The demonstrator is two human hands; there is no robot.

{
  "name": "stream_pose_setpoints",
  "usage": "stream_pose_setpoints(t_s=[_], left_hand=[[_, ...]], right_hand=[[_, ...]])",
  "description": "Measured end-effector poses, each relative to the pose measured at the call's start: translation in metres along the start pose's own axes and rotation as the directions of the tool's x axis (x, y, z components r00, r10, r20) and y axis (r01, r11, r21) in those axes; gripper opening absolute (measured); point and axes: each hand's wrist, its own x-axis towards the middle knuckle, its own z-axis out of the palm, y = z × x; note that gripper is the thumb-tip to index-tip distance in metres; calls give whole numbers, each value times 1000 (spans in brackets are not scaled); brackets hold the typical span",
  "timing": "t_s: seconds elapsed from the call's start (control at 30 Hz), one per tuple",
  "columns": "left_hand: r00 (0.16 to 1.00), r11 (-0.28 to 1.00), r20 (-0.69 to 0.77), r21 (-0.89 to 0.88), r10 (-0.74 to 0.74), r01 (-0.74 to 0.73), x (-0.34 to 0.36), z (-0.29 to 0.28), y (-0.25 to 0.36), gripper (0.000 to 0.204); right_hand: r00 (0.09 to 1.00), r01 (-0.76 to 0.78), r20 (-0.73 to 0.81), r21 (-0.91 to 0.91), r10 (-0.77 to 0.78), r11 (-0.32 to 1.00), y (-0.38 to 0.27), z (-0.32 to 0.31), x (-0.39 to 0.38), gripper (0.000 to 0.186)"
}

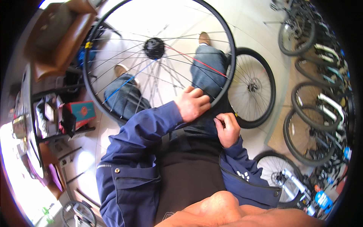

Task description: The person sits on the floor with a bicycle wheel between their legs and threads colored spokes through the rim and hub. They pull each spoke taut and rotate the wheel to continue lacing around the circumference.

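From my remote seat, I saw a row of bicycles (332,104) well to the right of my right hand (228,130). The big spoked wheel (153,45) was directly ahead of my left hand (194,104), whose fingers were curled over its near rim, grasping it. A second wheel (252,87) was beyond the right hand, toward its right. That hand was loosely curled just beside the rim; I couldn't tell whether it pinched anything. Ahead and leftward of both hands sat the black hub (155,49), with a red spoke (200,62) and a blue spoke (126,84).

Brown armchair (73,34), red-and-teal box (82,112), bicycles (329,101) at right
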Motion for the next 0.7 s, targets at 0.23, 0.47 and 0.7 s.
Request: stream_pose_setpoints(t_s=[0.23,0.47,0.7], left_hand=[[998,998,-61,63,17,-13,1,8,2,23],[999,998,-28,-55,-25,24,-4,11,-4,21],[999,990,-22,-141,23,-26,-3,11,-12,20]], right_hand=[[993,108,48,-77,-105,991,5,-1,3,7],[991,106,84,-60,-101,993,7,-3,6,6],[995,5,98,67,-12,998,6,-1,8,10]])
